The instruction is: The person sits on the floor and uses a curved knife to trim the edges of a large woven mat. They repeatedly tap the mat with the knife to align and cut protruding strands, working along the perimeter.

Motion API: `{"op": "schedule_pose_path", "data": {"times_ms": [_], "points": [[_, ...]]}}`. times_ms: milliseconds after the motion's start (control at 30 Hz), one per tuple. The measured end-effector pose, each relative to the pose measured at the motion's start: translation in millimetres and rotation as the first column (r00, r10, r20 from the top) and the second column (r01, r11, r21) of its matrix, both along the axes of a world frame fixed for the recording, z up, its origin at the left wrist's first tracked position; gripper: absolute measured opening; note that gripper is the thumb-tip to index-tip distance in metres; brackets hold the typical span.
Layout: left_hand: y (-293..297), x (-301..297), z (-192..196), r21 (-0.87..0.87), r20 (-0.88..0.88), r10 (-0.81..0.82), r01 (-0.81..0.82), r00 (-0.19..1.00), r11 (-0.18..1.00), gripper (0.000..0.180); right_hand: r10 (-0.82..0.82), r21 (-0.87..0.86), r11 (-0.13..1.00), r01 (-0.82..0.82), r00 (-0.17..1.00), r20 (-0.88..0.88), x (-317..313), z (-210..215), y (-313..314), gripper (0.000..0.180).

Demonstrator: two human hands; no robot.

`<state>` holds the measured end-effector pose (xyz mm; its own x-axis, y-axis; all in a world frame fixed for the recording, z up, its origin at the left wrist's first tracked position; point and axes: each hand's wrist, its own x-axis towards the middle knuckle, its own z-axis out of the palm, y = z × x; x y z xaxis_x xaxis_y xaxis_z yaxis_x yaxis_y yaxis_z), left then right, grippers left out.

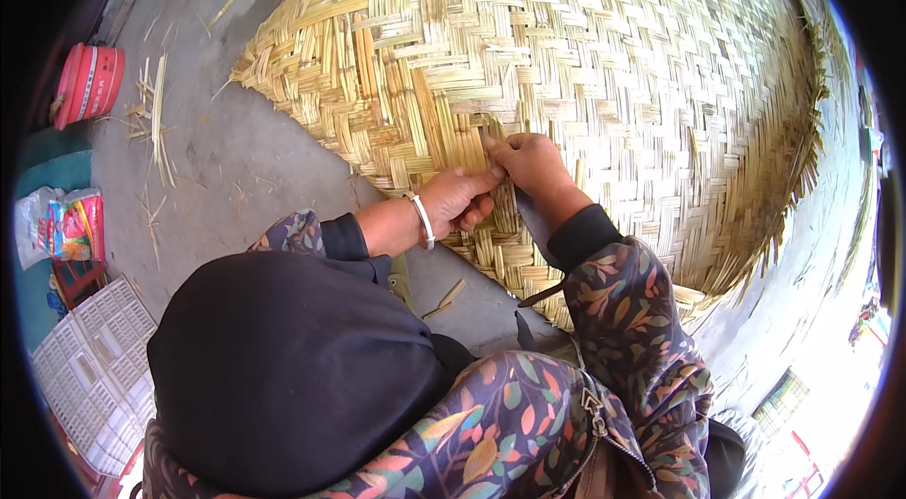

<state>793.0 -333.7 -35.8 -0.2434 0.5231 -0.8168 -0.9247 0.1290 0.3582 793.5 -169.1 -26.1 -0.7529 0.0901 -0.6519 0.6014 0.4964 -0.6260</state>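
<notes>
A large mat (623,74) woven from flat pale straw-coloured strips spreads in front of me. Near its close edge, both of my hands work side by side on the weave. My left hand (458,204), with a white bangle at the wrist, has thumb and fingers pinched at a woven strip (462,148). The right hand (533,167) is closed beside it, thumb and forefinger almost touching the left thumb. A dark, flat, narrow tool (531,219) runs out below the right palm, and a dark tip shows above its fingers. Its kind is not clear.
Cut strips (159,112) lie scattered on the grey floor (212,159) to the left. A red bucket (90,84), a colourful plastic bag (71,225) and a white slatted panel (94,362) stand at the far left. Frayed strip ends (807,155) line the mat's right edge.
</notes>
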Motion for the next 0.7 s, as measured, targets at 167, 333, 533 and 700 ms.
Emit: {"op": "schedule_pose_path", "data": {"times_ms": [167,333,533,700], "points": [[1,3,2,0.012,0.108,0.043,-0.045,0.993,0.999,0.028,0.087,-0.003,0.996,-0.088,0.984,0.158,-11,-8,8,0.041],[3,7,4,-0.015,0.164,0.087,-0.086,0.983,0.996,0.023,0.242,-0.039,0.970,-0.240,0.940,0.239,-26,-8,9,0.045],[19,10,1,-0.208,-0.084,0.099,-0.114,0.992,0.971,0.030,0.310,0.068,0.933,-0.352,0.887,0.342,-46,-6,-3,0.051],[21,11,-2,-0.274,-0.206,0.063,-0.119,0.976,0.954,0.033,0.293,0.224,0.910,-0.349,0.923,0.251,-38,-8,-6,0.051]]}}
